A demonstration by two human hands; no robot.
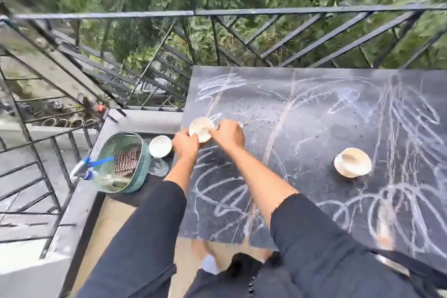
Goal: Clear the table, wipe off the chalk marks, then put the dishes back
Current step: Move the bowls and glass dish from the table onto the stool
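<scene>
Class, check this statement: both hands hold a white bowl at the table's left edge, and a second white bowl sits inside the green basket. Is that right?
Not quite. The head view shows the second bowl beside the green basket, not inside it; the basket holds a striped cloth. The rest stands: the left hand and right hand hold a white bowl at the table's left edge.

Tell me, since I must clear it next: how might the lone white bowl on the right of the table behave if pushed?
The white bowl looks hard and glazed, so probably breakable if dropped. It sits tilted on a narrow base, so a push may tip or rock it. The dusty chalked table might let it slide.
</scene>
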